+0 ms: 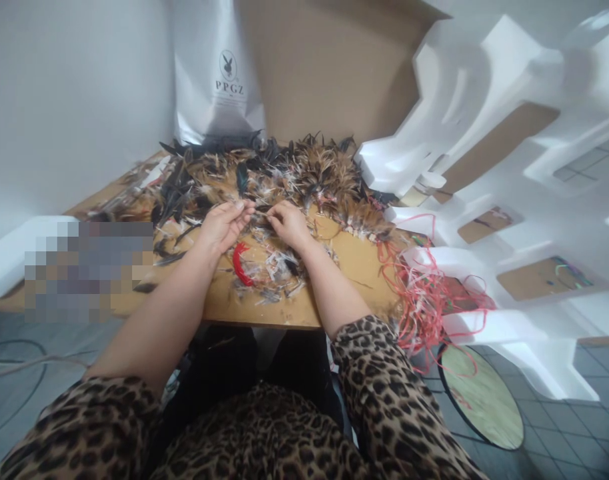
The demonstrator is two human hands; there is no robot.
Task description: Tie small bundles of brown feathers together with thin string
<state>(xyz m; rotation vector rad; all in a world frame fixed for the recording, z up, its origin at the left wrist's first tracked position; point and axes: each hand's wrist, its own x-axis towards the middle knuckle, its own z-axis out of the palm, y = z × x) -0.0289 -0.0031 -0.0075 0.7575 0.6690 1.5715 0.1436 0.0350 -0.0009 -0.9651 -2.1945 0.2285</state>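
Working low over a tan tabletop [359, 270], head view: left hand [227, 225] and right hand [289, 225] close together, not touching. Fingers of both curl in toward the thumbs. Something thin and pale shows in the gap between them, too small to name; cannot tell whether either hand is closed on it.

Loose feathers cover the surface around and beyond the grip. Just beyond the left fingertips, one dark glossy feather [242, 179] stands out. Farther out and to the right of the grip, a dense heap of brown feathers [322, 167]; nearer the right hand, a strip of brown feathers [367, 223] with pale and reddish bases.

Nearer the body than the grip: a curved bundle of red strings [241, 265], below the left hand. Beside it, below the right hand, white feather scraps [277, 270] scattered over the wood.

Well right of the grip, a tangle of pinkish-red strings [424, 300] spills over the table edge, against white moulded foam [464, 133]. Far beyond the hands, a silvery bag [204, 73] printed with a rabbit head and "PPGZ" stands near brown cardboard [334, 67].
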